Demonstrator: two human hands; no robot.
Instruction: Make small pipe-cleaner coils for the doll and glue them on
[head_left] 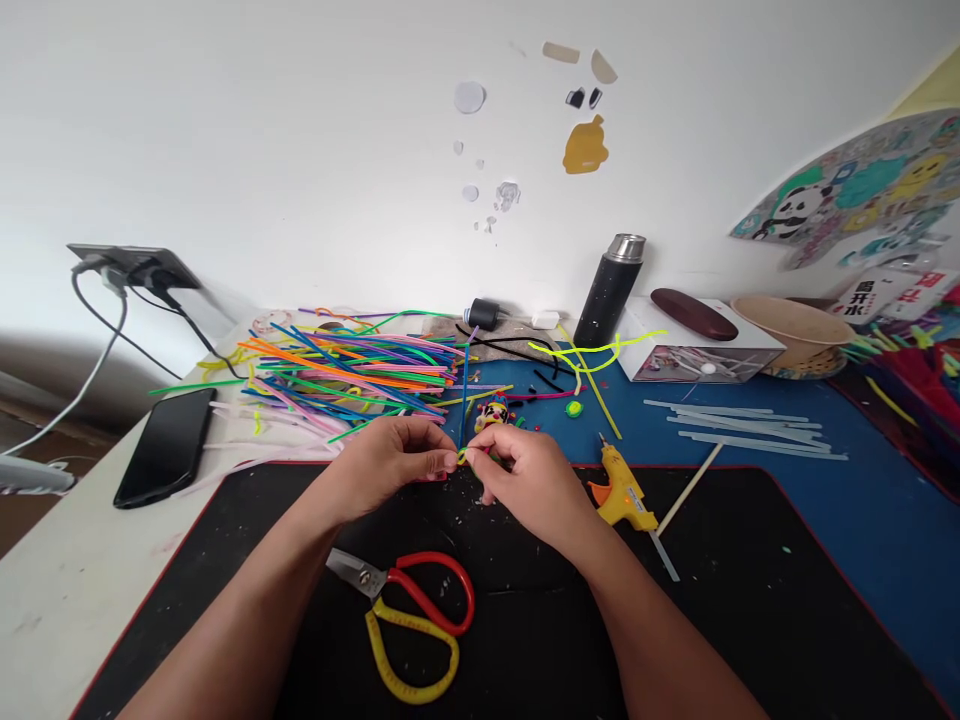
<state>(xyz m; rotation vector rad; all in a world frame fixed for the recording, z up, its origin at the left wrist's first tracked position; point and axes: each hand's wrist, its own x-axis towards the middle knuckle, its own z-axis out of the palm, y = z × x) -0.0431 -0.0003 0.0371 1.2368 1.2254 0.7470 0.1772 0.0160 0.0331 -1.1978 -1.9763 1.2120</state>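
Above the black mat, my left hand and my right hand meet with fingertips pinched together. Between them shows a small yellow-green pipe cleaner, mostly hidden by the fingers. A blue pipe cleaner stretches away just behind the fingertips; whether it is held cannot be told. Beyond my right hand sits a small colourful figure, partly covered. Scissors with one red and one yellow handle lie on the mat below my hands. To the right is a yellow glue gun.
Many coloured pipe cleaners lie piled at the back left, near a black phone. Clear glue sticks, a wooden stick, a black flask, a white box and a woven basket occupy the right side.
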